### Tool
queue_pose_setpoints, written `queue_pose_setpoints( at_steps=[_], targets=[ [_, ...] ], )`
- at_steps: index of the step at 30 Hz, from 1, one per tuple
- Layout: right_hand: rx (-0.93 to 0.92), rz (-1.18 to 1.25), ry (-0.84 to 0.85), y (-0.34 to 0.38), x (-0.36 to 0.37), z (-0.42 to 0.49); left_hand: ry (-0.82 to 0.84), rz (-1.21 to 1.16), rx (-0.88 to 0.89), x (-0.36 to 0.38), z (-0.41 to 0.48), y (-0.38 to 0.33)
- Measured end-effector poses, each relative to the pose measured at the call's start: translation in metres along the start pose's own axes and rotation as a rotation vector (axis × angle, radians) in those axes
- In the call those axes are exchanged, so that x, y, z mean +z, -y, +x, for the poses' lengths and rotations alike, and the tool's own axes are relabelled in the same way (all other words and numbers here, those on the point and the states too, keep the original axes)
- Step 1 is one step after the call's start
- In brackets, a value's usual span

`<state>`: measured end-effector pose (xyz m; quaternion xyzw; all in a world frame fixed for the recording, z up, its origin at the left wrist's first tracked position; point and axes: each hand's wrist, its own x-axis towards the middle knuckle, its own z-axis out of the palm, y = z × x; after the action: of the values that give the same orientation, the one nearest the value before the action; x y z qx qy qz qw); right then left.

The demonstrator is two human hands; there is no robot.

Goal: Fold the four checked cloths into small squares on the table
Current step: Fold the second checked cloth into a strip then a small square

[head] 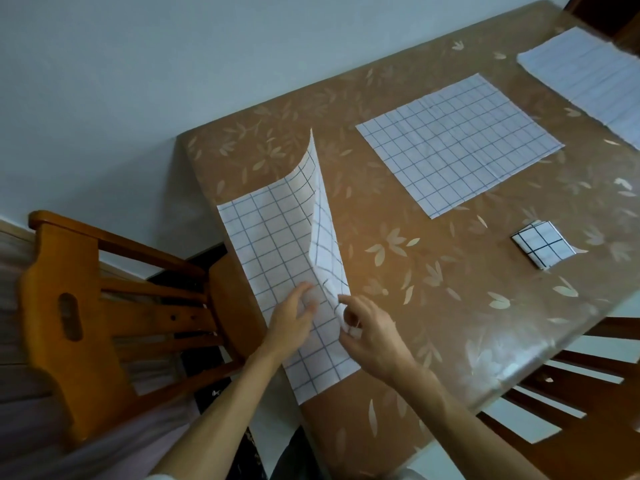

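Note:
A white cloth with blue checks lies at the near left of the table, its right half lifted and standing up in a tall point. My right hand pinches the lifted edge near its lower end. My left hand lies with straight fingers on the flat part beside the fold. A second checked cloth lies spread flat in the middle. A third lies flat at the far right, cut off by the frame. A small folded checked square sits right of centre.
The brown table has a leaf-patterned cover under clear plastic. An orange wooden chair stands at its left end, close to the cloth. Another dark chair stands along the near right edge. A pale wall runs behind.

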<state>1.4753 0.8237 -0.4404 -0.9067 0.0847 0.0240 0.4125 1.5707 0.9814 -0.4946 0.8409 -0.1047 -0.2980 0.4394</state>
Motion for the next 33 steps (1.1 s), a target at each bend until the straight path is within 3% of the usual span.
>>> queue_pose_setpoints(
  at_steps=[3,6,11,17,22,25,29,33],
  targets=[
    [-0.106,-0.091,0.103,0.007,0.012,-0.005,-0.174,-0.396,-0.122,-0.018,0.002,-0.006],
    [-0.126,-0.124,0.183,0.012,0.026,-0.008,-0.219,-0.494,-0.134,-0.037,-0.002,-0.008],
    [-0.169,-0.169,0.271,0.015,0.045,-0.009,-0.323,-0.334,-0.207,-0.046,-0.006,0.02],
    [-0.173,-0.241,0.402,0.01,0.061,-0.014,-0.458,0.082,-0.233,-0.046,-0.018,0.047],
    [-0.12,-0.155,0.522,0.005,0.061,-0.02,-0.455,0.084,-0.312,-0.048,-0.017,0.061],
    [-0.085,-0.086,0.439,0.007,0.06,-0.023,-0.426,0.014,-0.319,-0.05,-0.018,0.062],
    [-0.047,-0.047,0.125,-0.002,0.067,-0.022,-0.393,-0.004,-0.309,-0.052,-0.017,0.068],
    [-0.264,-0.273,0.144,-0.02,0.07,-0.021,-0.397,-0.005,-0.306,-0.053,-0.017,0.069]
  ],
)
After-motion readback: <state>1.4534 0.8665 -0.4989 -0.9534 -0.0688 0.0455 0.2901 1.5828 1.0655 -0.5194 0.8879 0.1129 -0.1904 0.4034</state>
